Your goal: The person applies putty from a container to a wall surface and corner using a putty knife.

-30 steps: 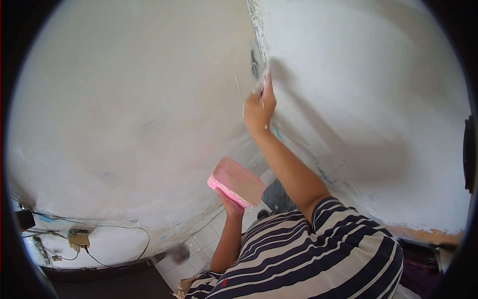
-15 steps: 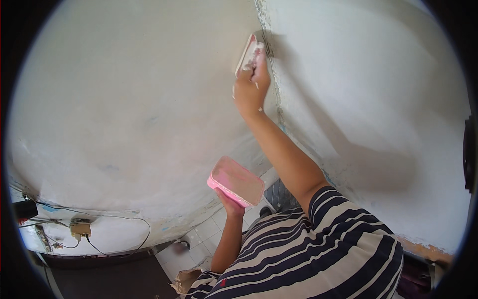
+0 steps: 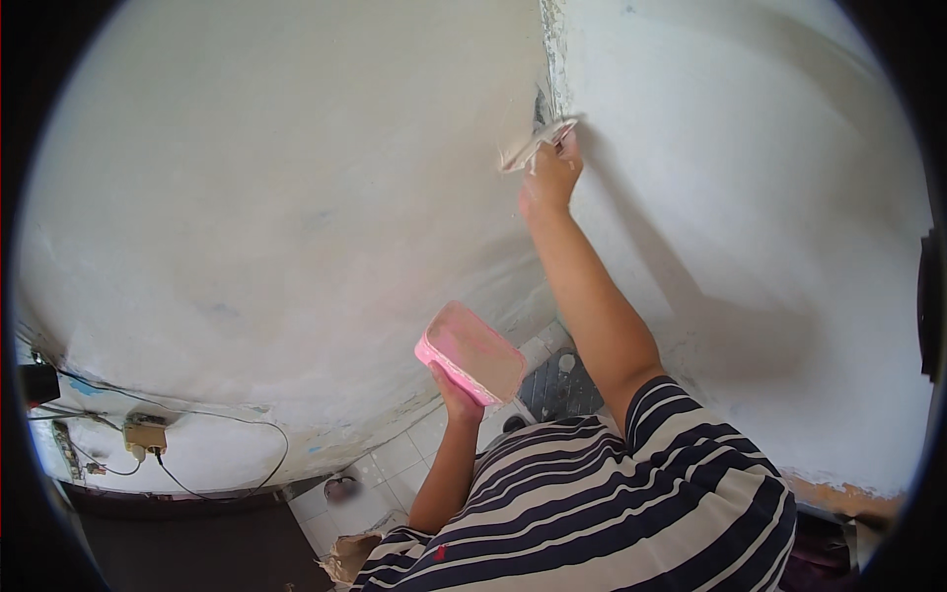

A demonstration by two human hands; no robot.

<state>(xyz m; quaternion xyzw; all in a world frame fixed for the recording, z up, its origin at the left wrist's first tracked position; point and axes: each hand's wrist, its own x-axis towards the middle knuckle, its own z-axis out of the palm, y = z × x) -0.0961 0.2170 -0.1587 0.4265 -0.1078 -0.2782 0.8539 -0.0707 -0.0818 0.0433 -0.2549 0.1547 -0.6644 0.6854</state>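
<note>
My left hand (image 3: pixel 459 402) grips a pink plastic tub (image 3: pixel 452 373) from below and the side. The tub is tilted, and beige putty (image 3: pixel 477 347) covers its inside. Up at the corner where two walls meet, my right hand (image 3: pixel 552 183) is closed on a flat putty scraper (image 3: pixel 528 154). Its blade is smeared with pale putty and lies against or very near the left wall (image 3: pixel 296 178). Putty flecks mark the fingers and wrist. Just above the scraper, a dark rough patch (image 3: pixel 540 107) shows in the corner seam.
The white right wall (image 3: pixel 730 197) carries my arm's shadow. At lower left, cables run to a socket box (image 3: pixel 146 436) above a dark brown surface (image 3: pixel 187 543). A dark grey slab (image 3: pixel 560 385) with a pale spot lies on the tiled floor (image 3: pixel 395 459).
My right hand has moved lower and slightly right along the corner, and the scraper has turned from steep to flatter. The tub in my left hand has barely shifted.
</note>
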